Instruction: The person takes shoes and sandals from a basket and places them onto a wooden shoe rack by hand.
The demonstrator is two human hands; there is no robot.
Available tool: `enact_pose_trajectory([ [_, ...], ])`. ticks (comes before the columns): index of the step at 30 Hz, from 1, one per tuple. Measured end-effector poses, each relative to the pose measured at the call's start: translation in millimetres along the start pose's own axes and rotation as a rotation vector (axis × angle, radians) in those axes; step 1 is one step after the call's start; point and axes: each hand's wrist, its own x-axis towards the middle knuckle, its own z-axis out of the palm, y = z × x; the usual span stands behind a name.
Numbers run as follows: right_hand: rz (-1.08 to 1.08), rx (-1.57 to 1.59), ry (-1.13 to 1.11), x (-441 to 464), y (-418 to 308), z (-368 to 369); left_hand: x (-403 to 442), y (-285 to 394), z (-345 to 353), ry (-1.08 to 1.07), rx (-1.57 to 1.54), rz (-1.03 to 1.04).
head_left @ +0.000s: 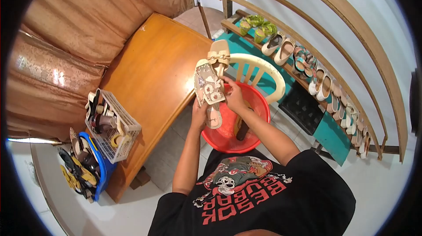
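Note:
Above a red basin (pixel 259 137), both hands hold beige sandals. My left hand (pixel 199 114) grips the lower left side of a flat sandal with white flower shapes (pixel 211 87). My right hand (pixel 234 94) is closed at the right edge of the sandals, beside a beige sandal with a buckled strap (pixel 218 56). The soles overlap, so which hand carries which sandal is partly hidden. In the basin lies a dark brown item (pixel 242 130).
A wooden table (pixel 154 73) stands at the left, with a crate of shoes (pixel 130 126) on it and a blue bin of shoes (pixel 104 170) beside it. A cream chair (pixel 278 80) is behind the basin. Several shoes line a wooden rack (pixel 343 25) at the right.

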Motion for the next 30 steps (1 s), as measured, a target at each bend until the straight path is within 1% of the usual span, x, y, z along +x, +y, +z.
enact_pose_trajectory([
  [2,-0.196,-0.294,0.141,39.4,-5.7,5.2,17.0,9.4,-7.6,0.056,0.112,-0.041],
  [3,-0.203,-0.303,0.148,58.1,-12.6,7.4,24.6,10.9,-14.4,0.045,0.106,-0.038],
  [5,0.220,0.065,0.188,95.7,-23.7,7.0,37.0,7.5,-29.2,0.066,0.094,-0.067],
  [6,0.118,-0.067,0.240,117.5,-15.3,3.8,40.2,5.8,-34.7,0.074,0.087,-0.068],
  [7,0.110,-0.075,0.249,140.1,-4.2,-0.7,42.3,3.3,-39.6,0.061,0.082,-0.067],
  [9,-0.061,-0.196,0.272,190.1,11.2,-12.5,45.1,-0.4,-55.2,0.061,0.129,-0.125],
  [10,0.045,-0.026,0.300,223.4,-1.1,-14.6,49.3,-3.3,-69.4,0.070,0.148,-0.138],
  [11,0.107,0.045,0.346,240.6,-2.0,-15.5,41.6,-14.8,-74.7,0.085,0.159,-0.147],
  [13,0.150,0.057,0.440,278.1,11.6,-19.9,35.7,-25.0,-90.3,0.082,0.201,-0.184],
  [14,0.141,0.076,0.458,293.1,19.5,-24.4,29.4,-17.6,-87.9,0.076,0.245,-0.171],
  [16,0.268,0.177,0.493,322.8,31.4,-32.3,18.6,-9.9,-91.8,0.082,0.291,-0.181],
  [17,0.263,0.186,0.501,335.4,34.9,-33.8,14.0,-11.7,-98.0,0.094,0.290,-0.210],
  [18,0.313,0.187,0.550,346.1,38.4,-36.3,10.0,-6.0,-97.6,0.086,0.304,-0.157],
  [19,0.363,0.187,0.599,354.8,40.1,-39.2,8.4,-5.1,-101.0,0.077,0.309,-0.157],
  [20,0.370,0.202,0.622,361.5,41.8,-41.6,5.6,-5.3,-105.8,0.112,0.298,-0.194],
  [21,0.368,0.208,0.627,368.4,43.7,-46.3,3.0,-6.4,-111.2,0.148,0.289,-0.230],
  [24,0.491,0.376,0.557,385.9,52.3,-60.3,-0.9,-10.8,-124.6,0.178,0.333,-0.230],
  [25,0.491,0.380,0.558,389.2,57.5,-60.6,-1.3,-8.6,-123.5,0.199,0.377,-0.232],
  [28,0.537,0.398,0.609,395.2,66.5,-63.4,1.9,-10.5,-122.1,0.210,0.338,-0.220],
  [30,0.539,0.332,0.631,393.1,69.8,-62.3,3.5,-15.3,-125.6,0.213,0.311,-0.219],
])
